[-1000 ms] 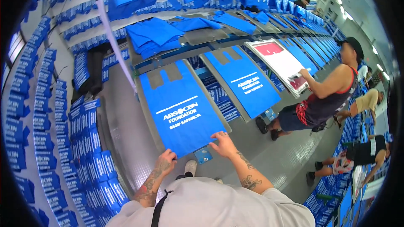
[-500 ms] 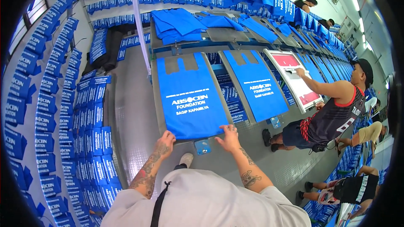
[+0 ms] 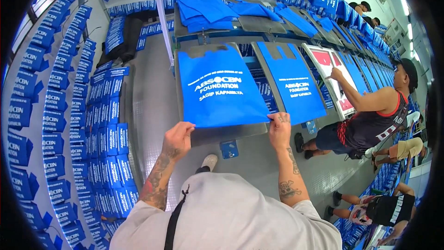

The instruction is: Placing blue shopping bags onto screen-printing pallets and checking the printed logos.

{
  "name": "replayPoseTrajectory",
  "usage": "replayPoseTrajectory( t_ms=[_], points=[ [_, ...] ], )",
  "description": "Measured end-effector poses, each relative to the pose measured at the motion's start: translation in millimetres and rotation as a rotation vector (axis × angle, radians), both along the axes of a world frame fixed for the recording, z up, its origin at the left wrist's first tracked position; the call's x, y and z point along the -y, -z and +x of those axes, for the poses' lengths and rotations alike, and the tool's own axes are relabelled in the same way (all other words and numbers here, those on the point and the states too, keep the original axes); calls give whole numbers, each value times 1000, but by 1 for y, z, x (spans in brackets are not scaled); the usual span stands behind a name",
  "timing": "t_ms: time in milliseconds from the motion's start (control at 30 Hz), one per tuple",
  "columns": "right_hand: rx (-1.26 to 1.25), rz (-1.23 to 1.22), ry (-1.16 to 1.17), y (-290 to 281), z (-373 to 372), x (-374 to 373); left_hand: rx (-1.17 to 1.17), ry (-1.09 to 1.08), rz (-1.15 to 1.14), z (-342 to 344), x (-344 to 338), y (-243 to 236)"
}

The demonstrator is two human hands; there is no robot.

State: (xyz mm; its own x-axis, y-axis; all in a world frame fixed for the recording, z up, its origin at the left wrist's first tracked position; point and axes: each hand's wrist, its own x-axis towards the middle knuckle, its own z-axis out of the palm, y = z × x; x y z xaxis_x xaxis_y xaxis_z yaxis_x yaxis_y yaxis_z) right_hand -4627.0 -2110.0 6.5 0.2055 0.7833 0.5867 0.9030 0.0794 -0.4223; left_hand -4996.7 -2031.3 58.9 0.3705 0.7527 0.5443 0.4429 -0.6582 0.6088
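Observation:
A blue fabric bag with white print hangs between my two hands, its near edge raised off a dark board. My left hand pinches the near left corner. The near right corner is pinched in my right hand. The far end of the bag, with its handle cutouts, still lies over the board. To the right, a second printed blue bag lies flat on its own board.
At the right a co-worker has a hand over a framed printing screen with red areas. Unprinted blue bags are piled on boards behind. Rows of printed bags hang at the left. A pale upright pole stands beyond the board.
Both hands have gripped the bag's near corners and lifted that edge up and away from me, off the board. The co-worker's hand has shifted slightly over the screen.

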Motion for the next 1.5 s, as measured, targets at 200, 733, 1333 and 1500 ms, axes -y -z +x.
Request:
replayPoseTrajectory(
  t_ms=[200, 733, 1333, 1500],
  points=[
    [-997, -116, -78, 26, -19, 38, 141, -210, -507, 4, 29, 26],
    [-1912, -691, -651, 74, -12, 104, 517, 442, -1701, -55, 62, 95],
    [-1362, -320, -180, 57, 27, -126, 525, -226, -891, -24, -124, 126],
    [-790, 92, -265, -43, 45, -158, 409, -178, -167, 5, -180, 29]
  ],
)
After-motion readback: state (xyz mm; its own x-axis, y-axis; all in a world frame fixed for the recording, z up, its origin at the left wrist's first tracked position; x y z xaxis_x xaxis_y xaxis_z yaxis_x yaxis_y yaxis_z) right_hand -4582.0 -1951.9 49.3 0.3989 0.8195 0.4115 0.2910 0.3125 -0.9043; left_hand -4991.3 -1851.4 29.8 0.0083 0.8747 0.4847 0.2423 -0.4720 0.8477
